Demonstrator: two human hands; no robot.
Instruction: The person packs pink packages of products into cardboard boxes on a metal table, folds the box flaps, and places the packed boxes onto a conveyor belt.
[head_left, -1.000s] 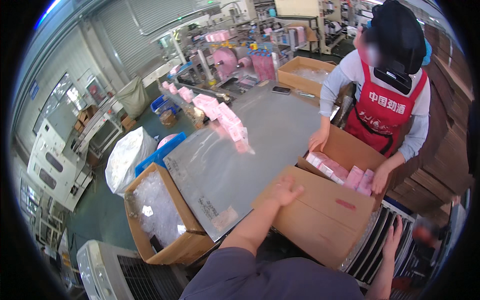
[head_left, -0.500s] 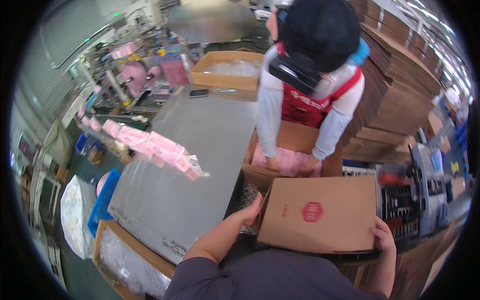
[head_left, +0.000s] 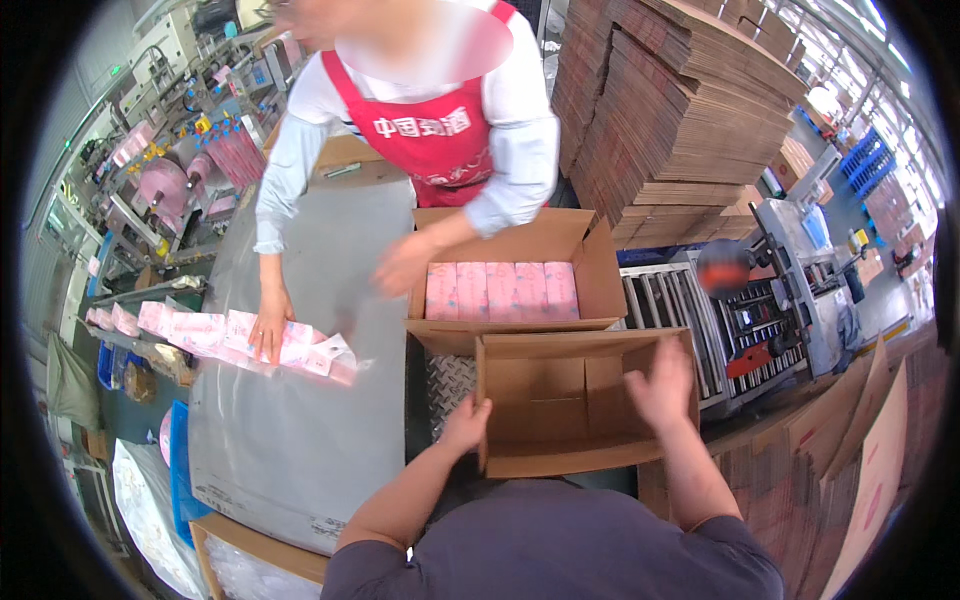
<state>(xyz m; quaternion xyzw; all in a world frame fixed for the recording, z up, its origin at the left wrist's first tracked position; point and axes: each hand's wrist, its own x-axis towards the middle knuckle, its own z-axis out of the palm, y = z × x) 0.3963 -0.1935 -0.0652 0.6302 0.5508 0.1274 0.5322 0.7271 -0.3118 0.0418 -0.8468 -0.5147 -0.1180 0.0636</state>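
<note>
An open cardboard box (head_left: 535, 465), with nothing inside it, sits in front of me with its opening up. My left hand (head_left: 466, 424) grips its left wall, thumb at the rim. My right hand (head_left: 665, 390) is over the right part of the box, slightly blurred, fingers and thumb apart and holding nothing. Just beyond stands another open carton (head_left: 600, 260) with a row of pink packs (head_left: 502, 291) in it. Across the table, a co-worker's hand (head_left: 270, 325) presses on a line of pink packs (head_left: 195, 330); their other hand (head_left: 405, 262) is blurred beside the carton.
A grey metal table (head_left: 300, 440) lies to my left. Flattened cardboard stacks (head_left: 640, 120) rise at the back right, and more cardboard sheets (head_left: 780, 480) stand near my right arm. A roller conveyor (head_left: 680, 310) runs to the right of the cartons.
My box has turned from showing its printed face to opening upward. My right hand has left its edge. The co-worker has straightened and moved their hands out of the packed carton, one onto the table packs.
</note>
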